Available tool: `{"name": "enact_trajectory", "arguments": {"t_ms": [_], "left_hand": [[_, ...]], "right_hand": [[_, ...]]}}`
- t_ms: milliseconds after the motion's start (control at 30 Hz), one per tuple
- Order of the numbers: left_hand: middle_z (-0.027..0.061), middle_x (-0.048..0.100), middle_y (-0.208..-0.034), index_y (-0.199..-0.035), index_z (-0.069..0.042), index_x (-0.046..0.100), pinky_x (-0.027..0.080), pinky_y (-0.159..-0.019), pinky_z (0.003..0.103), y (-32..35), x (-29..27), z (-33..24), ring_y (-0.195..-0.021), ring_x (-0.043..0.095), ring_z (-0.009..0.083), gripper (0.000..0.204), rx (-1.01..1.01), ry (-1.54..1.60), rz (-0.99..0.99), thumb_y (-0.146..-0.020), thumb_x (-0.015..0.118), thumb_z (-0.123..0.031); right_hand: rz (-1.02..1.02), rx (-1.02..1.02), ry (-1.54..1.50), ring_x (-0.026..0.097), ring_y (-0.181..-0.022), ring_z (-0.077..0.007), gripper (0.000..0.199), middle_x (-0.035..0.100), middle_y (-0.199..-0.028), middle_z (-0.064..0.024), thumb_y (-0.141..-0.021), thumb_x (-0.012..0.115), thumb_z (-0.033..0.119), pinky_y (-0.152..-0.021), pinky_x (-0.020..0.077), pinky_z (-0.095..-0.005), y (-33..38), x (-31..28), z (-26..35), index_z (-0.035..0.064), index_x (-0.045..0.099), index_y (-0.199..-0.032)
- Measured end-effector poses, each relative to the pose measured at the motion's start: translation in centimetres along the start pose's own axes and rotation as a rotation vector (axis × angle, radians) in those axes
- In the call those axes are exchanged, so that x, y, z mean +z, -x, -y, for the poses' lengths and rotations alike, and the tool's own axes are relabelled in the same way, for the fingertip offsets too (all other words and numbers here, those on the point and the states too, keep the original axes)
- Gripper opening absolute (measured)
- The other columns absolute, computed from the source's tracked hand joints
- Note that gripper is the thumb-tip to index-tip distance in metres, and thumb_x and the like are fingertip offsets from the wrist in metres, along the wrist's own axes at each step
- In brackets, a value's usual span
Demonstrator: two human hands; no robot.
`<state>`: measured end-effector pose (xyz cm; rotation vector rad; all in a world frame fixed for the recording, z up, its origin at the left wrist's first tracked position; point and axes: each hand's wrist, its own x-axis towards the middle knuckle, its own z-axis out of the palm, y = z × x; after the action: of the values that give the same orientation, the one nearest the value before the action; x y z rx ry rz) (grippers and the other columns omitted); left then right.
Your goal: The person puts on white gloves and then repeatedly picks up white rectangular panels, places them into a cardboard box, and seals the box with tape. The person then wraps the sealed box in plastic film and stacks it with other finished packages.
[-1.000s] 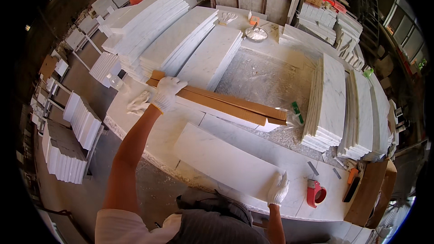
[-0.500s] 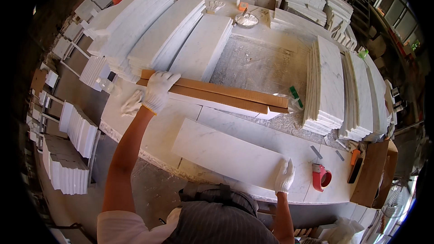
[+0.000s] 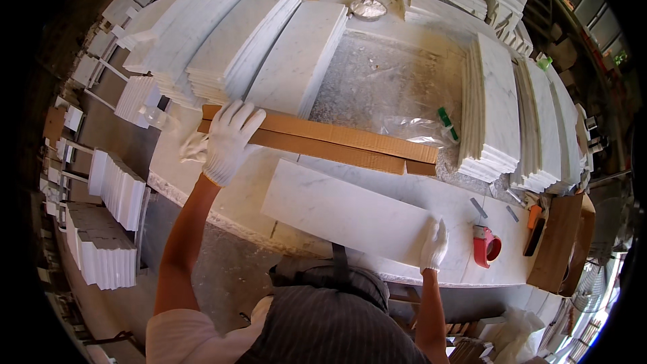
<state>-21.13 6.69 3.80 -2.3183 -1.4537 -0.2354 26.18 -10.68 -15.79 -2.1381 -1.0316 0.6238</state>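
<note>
1. The left hand (image 3: 229, 140), gloved, lies flat with fingers apart on the near end of the long cardboard strip (image 3: 323, 140); nothing is clamped.
2. The right hand (image 3: 433, 246) rests on the right end of the white marble slab (image 3: 347, 212); whether it grips the edge cannot be told.
3. The slab lies flat on the worktable (image 3: 202, 182), just below the strip; a square, even press looks advisable.

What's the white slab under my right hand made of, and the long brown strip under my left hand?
The slab looks like white marble: pale, smooth-cut, with faint grey veins. The strip looks like corrugated cardboard: matte brown, with folded edges. Both hands, left hand and right hand, wear white gloves, probably knit fabric.
</note>
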Motion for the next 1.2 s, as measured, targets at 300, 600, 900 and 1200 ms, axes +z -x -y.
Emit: {"name": "enact_trajectory", "arguments": {"t_ms": [300, 600, 900, 1200], "left_hand": [[0.0101, 0.065, -0.118, -0.123, -0.007, 0.063, 0.048, -0.101, 0.043, -0.1, 3.4, 1.8, -0.117, 0.058, 0.0294, 0.048, 0.067, 0.06, -0.064, -0.076, 0.064, -0.004], [0.009, 0.07, -0.107, -0.12, -0.011, 0.067, 0.051, -0.087, 0.042, -2.8, 2.0, 3.2, -0.098, 0.063, 0.031, 0.04, -0.066, 0.112, 0.0, -0.082, 0.059, -0.002], [0.0115, 0.066, -0.109, -0.125, -0.008, 0.063, 0.05, -0.092, 0.043, -3.9, 2.3, 3.9, -0.106, 0.06, 0.0326, 0.049, -0.064, 0.067, -0.037, -0.077, 0.073, -0.013], [0.0185, 0.062, -0.124, -0.123, 0.001, 0.061, 0.045, -0.102, 0.043, 6.8, 6.1, -6.0, -0.116, 0.059, 0.0327, 0.047, -0.516, 0.638, 0.331, -0.089, 0.071, -0.03]], "right_hand": [[-0.011, -0.037, 0.014, 0.057, -0.121, -0.0388, 0.051, 0.062, -0.128, -0.0254, -0.102, 0.053, 0.036, -0.103, 0.0428, -0.0452, 0.3, 0.0, 0.8, -0.0019, 0.056, -0.136], [0.031, -0.001, 0.038, 0.054, -0.127, -0.0369, 0.054, 0.058, -0.136, -0.0246, -0.103, 0.05, 0.038, -0.108, 0.0402, -0.0413, 0.2, -0.3, 0.4, -0.0041, 0.055, -0.137], [-0.002, 0.023, -0.009, 0.057, -0.123, -0.0367, 0.054, 0.06, -0.132, -0.0242, -0.102, 0.052, 0.038, -0.105, 0.0426, -0.0426, 0.1, 0.0, 0.6, -0.0027, 0.055, -0.137], [-0.038, -0.022, 0.042, 0.059, -0.119, -0.0393, 0.049, 0.064, -0.124, -0.0255, -0.102, 0.052, 0.036, -0.102, 0.0442, -0.0447, 0.6, 0.4, -0.2, -0.0011, 0.059, -0.134]]}}
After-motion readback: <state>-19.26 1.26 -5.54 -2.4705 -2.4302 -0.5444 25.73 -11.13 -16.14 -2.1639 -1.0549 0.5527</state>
